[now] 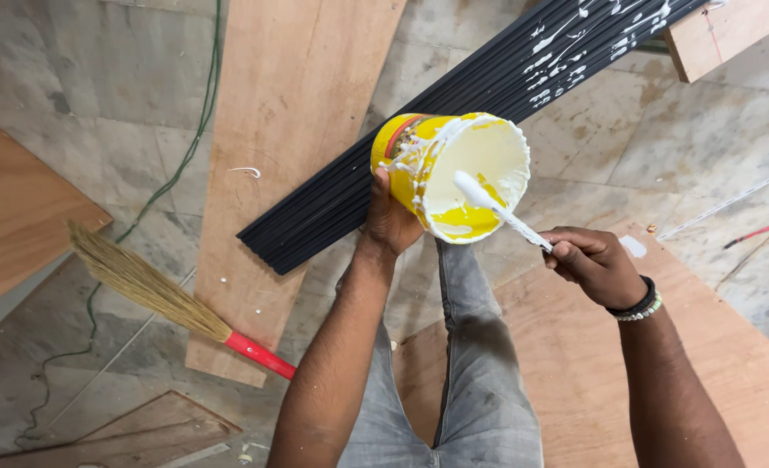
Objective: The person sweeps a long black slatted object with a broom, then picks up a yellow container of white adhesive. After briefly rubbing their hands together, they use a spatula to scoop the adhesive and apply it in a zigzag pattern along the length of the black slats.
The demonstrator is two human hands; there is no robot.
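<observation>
My left hand (pixel 390 218) grips a yellow plastic tub (pixel 449 173) from below and tilts it so its open mouth faces me. White glue coats the inside and drips over the rim. My right hand (pixel 594 263) holds a thin glue-covered stick (pixel 501 212), its white tip inside the tub against the inner wall. A dark beaded band sits on my right wrist.
A black ribbed panel (pixel 454 113) splashed with white glue lies diagonally on the tiled floor. Plywood boards (pixel 289 130) lie beside and under me. A grass broom with a red handle (pixel 168 299) rests at left. A green cable (pixel 185 165) runs across the floor.
</observation>
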